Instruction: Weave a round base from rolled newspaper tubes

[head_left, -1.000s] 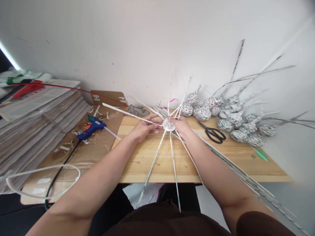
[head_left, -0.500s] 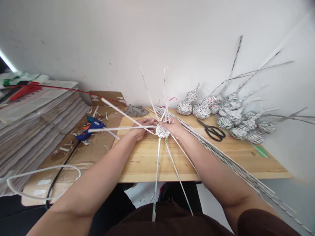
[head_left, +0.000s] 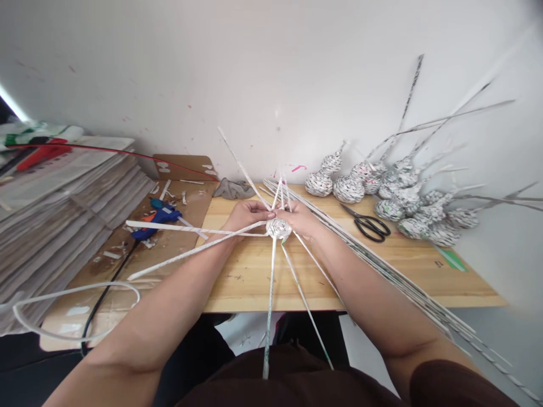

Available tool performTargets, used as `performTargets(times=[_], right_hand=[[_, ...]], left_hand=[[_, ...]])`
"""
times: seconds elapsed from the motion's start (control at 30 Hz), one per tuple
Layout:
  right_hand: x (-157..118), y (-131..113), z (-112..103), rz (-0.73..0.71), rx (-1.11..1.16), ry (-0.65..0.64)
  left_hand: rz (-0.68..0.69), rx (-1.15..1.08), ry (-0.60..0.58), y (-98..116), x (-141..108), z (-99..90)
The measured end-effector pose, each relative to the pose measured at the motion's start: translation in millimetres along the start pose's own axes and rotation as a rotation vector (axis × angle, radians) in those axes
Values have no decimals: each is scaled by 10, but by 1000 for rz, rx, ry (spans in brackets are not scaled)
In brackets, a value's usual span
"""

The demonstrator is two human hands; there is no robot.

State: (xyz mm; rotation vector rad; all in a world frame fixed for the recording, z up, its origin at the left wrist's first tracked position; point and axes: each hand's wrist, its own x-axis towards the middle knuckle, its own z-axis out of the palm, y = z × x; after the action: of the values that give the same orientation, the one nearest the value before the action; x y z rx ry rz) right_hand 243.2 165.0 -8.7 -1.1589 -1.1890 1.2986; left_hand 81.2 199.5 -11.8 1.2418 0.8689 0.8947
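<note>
A small round weave of rolled paper (head_left: 279, 228) is held above the wooden table, with several long paper strips spreading from it. My left hand (head_left: 253, 215) is closed at its upper left edge, fingertips pinching a paper strip near the weave. My right hand (head_left: 297, 218) grips the weave from the upper right, thumb on its top edge. The fingertips of both hands nearly meet. Two strips cross over my left wrist and point left; others hang toward my lap or stand up toward the wall.
Black scissors (head_left: 365, 223) and several woven gourd shapes (head_left: 348, 189) are at the right. Long paper sticks (head_left: 382, 269) run beneath my right arm. A grey cloth (head_left: 233, 189), a blue glue gun (head_left: 158, 219) and stacked paper (head_left: 72, 209) are at the left.
My left hand has moved up and right, its fingertips now beside my right thumb. One left-pointing strip has swung down across the other, and an upright strip leans further left.
</note>
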Motion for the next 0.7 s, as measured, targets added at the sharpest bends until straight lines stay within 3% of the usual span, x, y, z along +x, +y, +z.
performTargets(times=[0.17, 0.3, 0.5, 0.7], right_hand=[[-52, -126, -73, 62, -29, -43], [-77, -89, -73, 96, -176, -203], [-38, 73, 17, 99, -232, -33], [-44, 28, 29, 114, -254, -54]], left_hand=[[49, 37, 139, 14, 8, -37], [122, 112, 125, 30, -19, -36], [95, 87, 106, -47, 6, 8], [99, 87, 75, -106, 25, -40]])
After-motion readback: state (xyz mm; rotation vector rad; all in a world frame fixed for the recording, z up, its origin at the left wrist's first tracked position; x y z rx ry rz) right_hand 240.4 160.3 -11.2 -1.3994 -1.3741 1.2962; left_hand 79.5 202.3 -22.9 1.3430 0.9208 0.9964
